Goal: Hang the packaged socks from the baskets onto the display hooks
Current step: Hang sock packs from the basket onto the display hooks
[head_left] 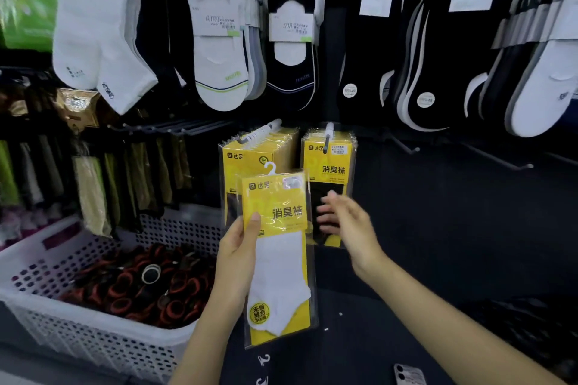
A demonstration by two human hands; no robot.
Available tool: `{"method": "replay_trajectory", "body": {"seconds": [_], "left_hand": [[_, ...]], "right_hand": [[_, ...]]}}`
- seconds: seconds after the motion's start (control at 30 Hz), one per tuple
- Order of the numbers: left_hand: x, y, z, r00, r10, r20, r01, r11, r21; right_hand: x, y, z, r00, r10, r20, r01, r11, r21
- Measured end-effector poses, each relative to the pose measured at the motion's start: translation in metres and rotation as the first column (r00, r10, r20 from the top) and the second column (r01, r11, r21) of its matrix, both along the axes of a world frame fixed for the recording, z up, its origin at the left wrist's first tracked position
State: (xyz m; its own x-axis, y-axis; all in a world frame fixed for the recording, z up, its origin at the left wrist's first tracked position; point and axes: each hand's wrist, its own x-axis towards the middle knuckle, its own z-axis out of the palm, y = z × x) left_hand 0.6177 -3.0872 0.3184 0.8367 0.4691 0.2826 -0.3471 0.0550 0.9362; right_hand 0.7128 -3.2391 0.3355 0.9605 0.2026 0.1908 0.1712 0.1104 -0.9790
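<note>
My left hand (239, 241) grips a yellow pack of white socks (278, 259) by its left edge, thumb on the front, held upright below the hooks. Its small white hanger sticks up at the top. Behind it a display hook (258, 133) carries several yellow packs (247, 156). A second hook (328, 134) to the right holds yellow packs with black socks (328, 172). My right hand (347, 222) is blurred, fingers spread and loose, in front of those black-sock packs, holding nothing.
A white perforated basket (78, 331) at lower left holds dark rolled items with red rims. White and black socks hang in rows above. Bare hooks (497, 156) stick out at right. A phone (409, 373) lies at the bottom edge.
</note>
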Motion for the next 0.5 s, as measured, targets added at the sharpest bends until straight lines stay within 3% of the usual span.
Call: {"method": "replay_trajectory", "body": {"seconds": [0.1,0.17,0.3,0.5], "left_hand": [[0.0,-0.012,-0.002,0.998,-0.067,0.016,0.067,0.998,0.005],[-0.001,-0.02,-0.003,0.993,-0.108,0.042,0.108,0.994,0.007],[-0.003,-0.034,-0.005,0.978,-0.206,0.038,0.206,0.979,0.004],[-0.003,-0.043,-0.007,0.964,-0.263,-0.02,0.264,0.959,0.098]], "right_hand": [[-0.03,0.0,-0.001,0.979,0.204,0.012,-0.203,0.979,-0.027],[-0.04,-0.005,-0.002,0.973,0.229,0.037,-0.23,0.973,0.026],[-0.046,-0.014,-0.002,0.99,0.08,0.114,-0.099,0.981,0.166],[-0.029,-0.024,0.01,0.974,-0.172,0.145,0.144,0.971,0.188]]}}
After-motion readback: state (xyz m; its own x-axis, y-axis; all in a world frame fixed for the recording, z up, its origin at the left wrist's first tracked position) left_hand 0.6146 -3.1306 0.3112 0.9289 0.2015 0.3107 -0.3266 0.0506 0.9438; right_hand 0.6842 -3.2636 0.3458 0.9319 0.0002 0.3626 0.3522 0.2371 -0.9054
